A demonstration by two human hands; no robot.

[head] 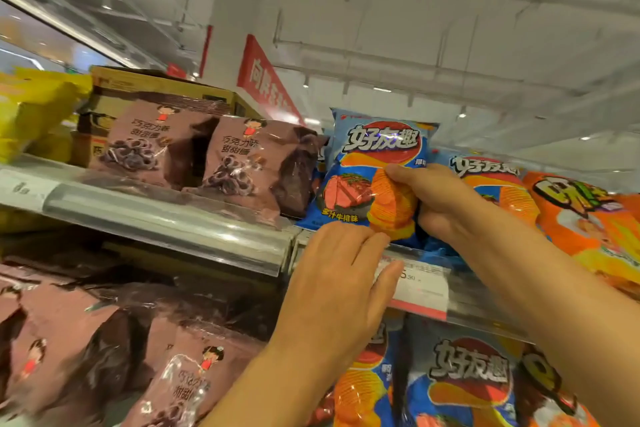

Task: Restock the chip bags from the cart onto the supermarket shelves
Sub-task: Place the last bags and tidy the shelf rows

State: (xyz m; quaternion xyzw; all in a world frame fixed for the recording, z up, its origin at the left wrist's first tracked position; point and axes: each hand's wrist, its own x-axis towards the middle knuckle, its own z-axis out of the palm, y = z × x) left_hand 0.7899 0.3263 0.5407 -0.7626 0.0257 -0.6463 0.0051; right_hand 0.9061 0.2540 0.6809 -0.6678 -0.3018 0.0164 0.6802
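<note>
In the head view, the glossy blue chip bag with a steak picture and orange ridged chips printed on it (372, 177) stands just right of the frame's centre, its bottom edge on the lip of the upper metal shelf (166, 218) and its long axis upright, leaning slightly back toward the shelf. The right hand (440, 201) comes in from the lower right and grips the bag's right side — thumb across the front, the other fingers hidden behind, so I cannot tell how far they wrap. The left hand (341, 282) sits directly below the bag, fingers fairly straight and together, their tips touching its bottom edge over the white and red price label (420, 288). Both hands are on the bag; the right one carries it, the left only steadies. A second blue bag of the same kind (485, 177) lies just right of it, brown snack bags (249, 163) just left — the slot between looks narrow, so the bag likely needs pushing straight back, kept upright.
</note>
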